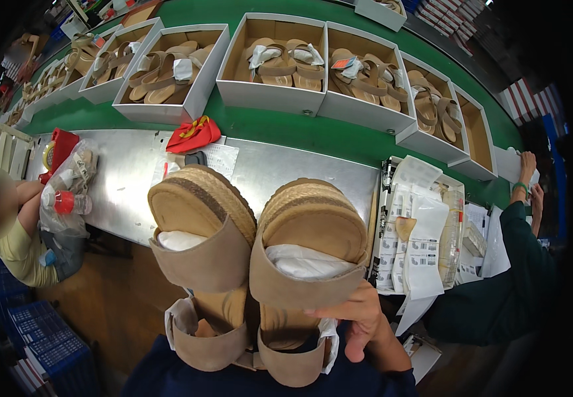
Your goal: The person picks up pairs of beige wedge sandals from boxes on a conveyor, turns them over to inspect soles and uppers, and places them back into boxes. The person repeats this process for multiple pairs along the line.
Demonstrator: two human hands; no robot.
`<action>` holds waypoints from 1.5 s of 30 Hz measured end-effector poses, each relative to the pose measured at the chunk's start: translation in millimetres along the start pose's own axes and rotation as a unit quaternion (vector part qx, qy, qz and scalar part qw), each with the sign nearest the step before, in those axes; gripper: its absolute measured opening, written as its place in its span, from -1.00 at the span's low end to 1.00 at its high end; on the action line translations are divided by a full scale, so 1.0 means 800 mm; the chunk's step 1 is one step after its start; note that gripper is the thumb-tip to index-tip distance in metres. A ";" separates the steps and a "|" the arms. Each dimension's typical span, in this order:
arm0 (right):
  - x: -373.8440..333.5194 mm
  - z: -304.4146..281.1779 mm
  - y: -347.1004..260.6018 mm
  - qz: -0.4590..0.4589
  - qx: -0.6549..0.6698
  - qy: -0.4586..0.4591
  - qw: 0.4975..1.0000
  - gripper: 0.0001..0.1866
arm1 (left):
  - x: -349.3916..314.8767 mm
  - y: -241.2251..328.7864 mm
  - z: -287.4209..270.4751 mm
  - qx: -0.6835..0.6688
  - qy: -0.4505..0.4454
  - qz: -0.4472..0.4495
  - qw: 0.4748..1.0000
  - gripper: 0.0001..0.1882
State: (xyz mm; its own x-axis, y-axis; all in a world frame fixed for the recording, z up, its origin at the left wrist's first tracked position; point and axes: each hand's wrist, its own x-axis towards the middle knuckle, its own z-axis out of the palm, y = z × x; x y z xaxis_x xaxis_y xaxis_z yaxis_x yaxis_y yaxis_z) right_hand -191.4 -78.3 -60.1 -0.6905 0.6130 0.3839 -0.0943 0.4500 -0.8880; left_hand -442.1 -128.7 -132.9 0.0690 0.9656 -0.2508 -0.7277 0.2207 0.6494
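label sheets (427,228): black print, barcodes | bottle (84,204): red label (64,202) | wording: too small to read

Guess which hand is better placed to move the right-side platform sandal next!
Probably the right hand: its fingers are at that platform sandal, by its wide strap. The left hand isn't visible, so I can't judge it.

Shoe factory: boxed sandals (280,71)

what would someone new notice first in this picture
Two tan platform sandals fill the middle foreground, the right hand touching one. Beyond them, open white boxes, most filled, line a green surface. A red bundle stands out near the far edge of the metal table, left of centre.
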 end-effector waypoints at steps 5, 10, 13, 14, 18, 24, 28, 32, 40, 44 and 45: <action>0.010 0.004 -0.006 -0.021 -0.075 0.012 0.997 -0.13 | 0.003 0.000 -0.001 0.009 0.002 -0.002 1.000 -0.36; 0.000 0.005 0.006 -0.002 -0.024 0.018 1.000 -0.13 | 0.004 0.002 -0.001 0.013 0.001 -0.003 1.000 -0.36; 0.001 0.008 0.009 0.000 -0.022 0.025 0.999 -0.15 | 0.003 0.001 -0.001 0.015 0.003 -0.003 1.000 -0.37; 0.004 0.005 0.009 0.005 0.023 0.019 1.000 -0.19 | 0.003 0.001 -0.001 0.015 0.002 -0.003 1.000 -0.37; -0.025 0.005 0.019 0.114 0.223 0.109 0.962 -0.49 | 0.006 0.003 -0.002 0.011 0.003 -0.006 1.000 -0.37; 0.031 -0.001 -0.004 0.280 0.267 0.166 0.907 0.02 | 0.007 0.004 -0.001 0.007 -0.002 -0.015 1.000 -0.37; 0.054 -0.008 -0.005 0.299 0.202 0.074 0.930 0.07 | 0.007 0.006 -0.003 0.000 0.002 -0.015 1.000 -0.38; 0.039 0.009 0.001 0.339 0.141 0.104 0.924 -0.19 | 0.012 0.006 -0.004 -0.011 -0.005 -0.019 1.000 -0.38; 0.008 0.035 0.021 0.248 0.176 0.285 0.909 -0.67 | 0.012 0.008 -0.014 -0.020 -0.008 -0.019 1.000 -0.39; -0.038 0.031 -0.009 0.091 -0.075 0.368 0.922 -0.73 | 0.030 0.001 -0.009 -0.030 -0.028 -0.031 0.999 -0.39; -0.030 0.019 -0.018 0.046 -0.081 0.283 0.955 -0.77 | 0.038 -0.001 -0.005 -0.035 -0.036 -0.034 0.998 -0.39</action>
State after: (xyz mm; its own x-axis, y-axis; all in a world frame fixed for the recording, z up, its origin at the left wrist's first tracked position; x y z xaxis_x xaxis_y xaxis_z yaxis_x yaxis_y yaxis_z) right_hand -184.2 -109.5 -60.1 -0.1880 0.8865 0.4228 0.0921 0.4445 -0.8910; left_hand -442.2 -100.1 -143.7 0.1674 0.9565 -0.2389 -0.7653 0.2788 0.5802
